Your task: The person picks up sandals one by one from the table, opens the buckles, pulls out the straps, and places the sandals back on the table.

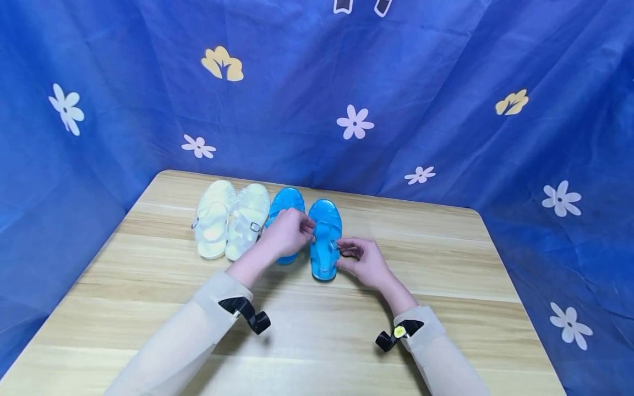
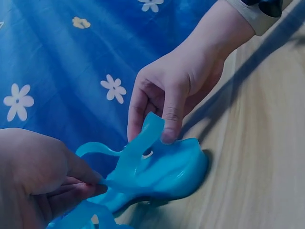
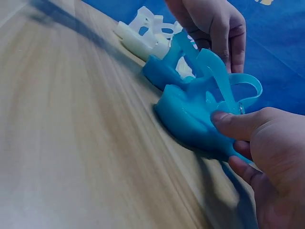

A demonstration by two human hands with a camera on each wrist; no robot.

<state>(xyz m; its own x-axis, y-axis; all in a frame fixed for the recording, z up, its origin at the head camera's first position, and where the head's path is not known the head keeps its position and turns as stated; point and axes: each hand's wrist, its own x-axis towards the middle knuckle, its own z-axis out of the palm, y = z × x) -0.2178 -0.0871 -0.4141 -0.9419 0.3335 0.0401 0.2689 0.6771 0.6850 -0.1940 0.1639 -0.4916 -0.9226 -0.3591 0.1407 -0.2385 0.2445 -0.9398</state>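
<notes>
A clear blue sandal (image 1: 324,212) with a metal buckle (image 1: 334,245) lies on the table between both hands, its toe pointing away from me. My left hand (image 1: 289,232) pinches its edge on the left side; in the left wrist view the fingertips meet at the blue plastic. On the buckle side, my right hand (image 1: 366,265) grips the sandal, thumb against its side in the right wrist view. The second blue sandal (image 1: 288,198) lies just left, partly hidden under my left hand and wrist.
Left of the blue pair sit two whitish clear sandals, one (image 1: 214,217) at the far left and another (image 1: 253,201) beside it. The wood-grain table (image 1: 436,242) ends at a blue flowered curtain (image 1: 277,126) behind and at both sides.
</notes>
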